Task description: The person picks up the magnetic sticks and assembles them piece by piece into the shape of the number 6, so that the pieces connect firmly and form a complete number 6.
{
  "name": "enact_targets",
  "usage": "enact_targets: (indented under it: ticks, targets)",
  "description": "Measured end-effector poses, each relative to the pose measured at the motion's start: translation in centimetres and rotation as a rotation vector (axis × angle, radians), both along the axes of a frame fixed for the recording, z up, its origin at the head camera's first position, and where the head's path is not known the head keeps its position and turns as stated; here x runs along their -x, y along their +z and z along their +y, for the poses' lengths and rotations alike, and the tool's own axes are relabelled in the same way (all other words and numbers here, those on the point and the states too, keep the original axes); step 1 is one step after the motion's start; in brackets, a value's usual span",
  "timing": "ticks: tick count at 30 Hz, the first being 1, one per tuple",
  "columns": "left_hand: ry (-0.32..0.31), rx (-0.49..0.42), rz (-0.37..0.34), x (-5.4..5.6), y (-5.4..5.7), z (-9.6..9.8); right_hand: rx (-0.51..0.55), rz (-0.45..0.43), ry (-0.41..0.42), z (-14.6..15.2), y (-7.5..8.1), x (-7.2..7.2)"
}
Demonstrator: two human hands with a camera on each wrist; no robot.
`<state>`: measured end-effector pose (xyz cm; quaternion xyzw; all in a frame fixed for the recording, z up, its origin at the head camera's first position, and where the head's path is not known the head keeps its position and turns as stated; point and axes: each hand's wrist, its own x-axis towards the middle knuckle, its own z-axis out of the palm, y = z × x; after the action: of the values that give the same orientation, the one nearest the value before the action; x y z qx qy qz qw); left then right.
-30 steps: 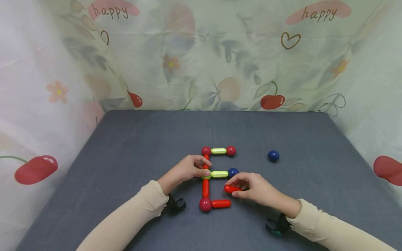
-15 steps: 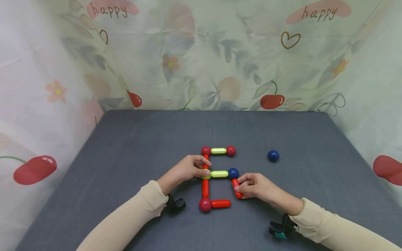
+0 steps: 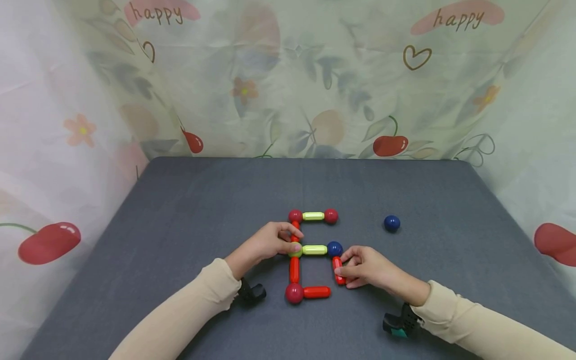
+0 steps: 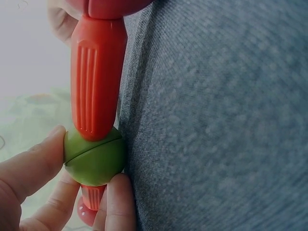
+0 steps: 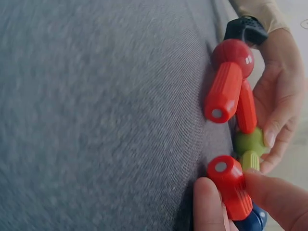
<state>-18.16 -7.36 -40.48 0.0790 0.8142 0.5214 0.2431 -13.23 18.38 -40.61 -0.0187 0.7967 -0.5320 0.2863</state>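
Observation:
My left hand (image 3: 274, 241) pinches the green ball (image 4: 96, 156) at the middle of a flat figure of rods and balls. Between thumb and fingers my right hand (image 3: 366, 268) holds a red rod (image 5: 230, 187), one end at the blue ball (image 3: 334, 248), the other pointing toward me. A yellow-green rod (image 3: 314, 249) joins the blue and green balls. Below the green ball, a red rod (image 3: 294, 270) runs to a dark red ball (image 3: 294, 293). From that ball another red rod (image 3: 317, 292) points right, its metal-tipped end free.
The figure's top has two dark red balls, left (image 3: 295, 216) and right (image 3: 331, 216), with a yellow-green rod (image 3: 313, 216) between. A loose blue ball (image 3: 392, 223) lies right on the dark grey table (image 3: 216, 190). Printed curtains (image 3: 297, 75) surround the table.
The red rod in my right hand has swung from pointing sideways to pointing toward me, its far end now at the blue ball. My left hand stays on the green ball.

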Motion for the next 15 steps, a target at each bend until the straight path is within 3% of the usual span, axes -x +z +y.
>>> enact_targets:
  ticks: [15]
  targets:
    - [0.006, 0.006, 0.000, -0.10, 0.21, 0.04, -0.030, 0.014, 0.033, -0.06, 0.31, 0.20]
